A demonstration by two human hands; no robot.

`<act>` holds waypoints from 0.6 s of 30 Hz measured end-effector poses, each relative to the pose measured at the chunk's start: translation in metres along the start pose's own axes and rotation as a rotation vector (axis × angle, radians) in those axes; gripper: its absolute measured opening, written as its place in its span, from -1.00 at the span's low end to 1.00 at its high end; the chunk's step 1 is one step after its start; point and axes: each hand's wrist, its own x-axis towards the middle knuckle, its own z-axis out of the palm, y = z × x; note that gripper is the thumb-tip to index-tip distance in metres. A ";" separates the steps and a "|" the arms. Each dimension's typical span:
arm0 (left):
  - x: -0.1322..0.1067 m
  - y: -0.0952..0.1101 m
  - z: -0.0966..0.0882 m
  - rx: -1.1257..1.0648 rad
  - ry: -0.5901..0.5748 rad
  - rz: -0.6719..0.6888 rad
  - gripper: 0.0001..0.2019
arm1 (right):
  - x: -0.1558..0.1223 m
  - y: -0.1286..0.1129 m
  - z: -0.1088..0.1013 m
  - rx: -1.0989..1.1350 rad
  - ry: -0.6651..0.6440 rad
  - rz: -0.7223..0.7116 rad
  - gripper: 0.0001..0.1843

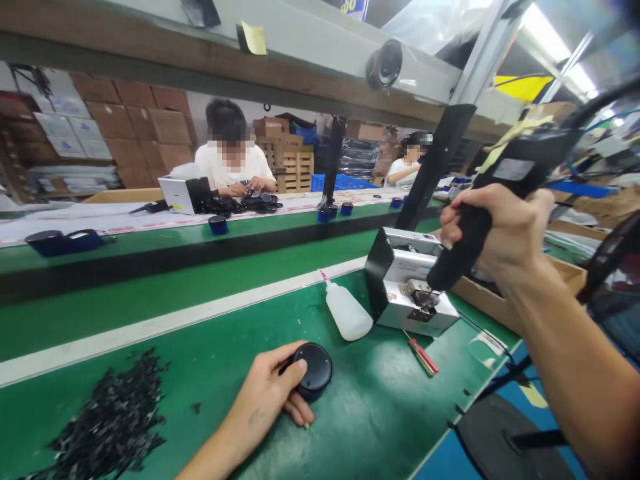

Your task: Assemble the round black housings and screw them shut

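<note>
My left hand point(273, 393) rests on the green bench and grips a round black puck-shaped part point(313, 369) between thumb and fingers. My right hand point(500, 230) is wrapped round the black body of an electric screwdriver point(467, 233) hung from a cable. The screwdriver's tip points down into a small silver and black screw feeder box point(407, 303) at the right of the bench.
A white squeeze bottle point(346, 311) lies beside the feeder. A red-handled screwdriver point(423, 357) lies near the bench edge. A heap of small black parts point(113, 420) sits at the left. Two other people work beyond the green conveyor point(150, 267).
</note>
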 end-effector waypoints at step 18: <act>-0.005 0.001 0.004 -0.040 -0.015 0.030 -0.48 | -0.084 -0.023 0.074 0.395 -0.375 0.320 -0.91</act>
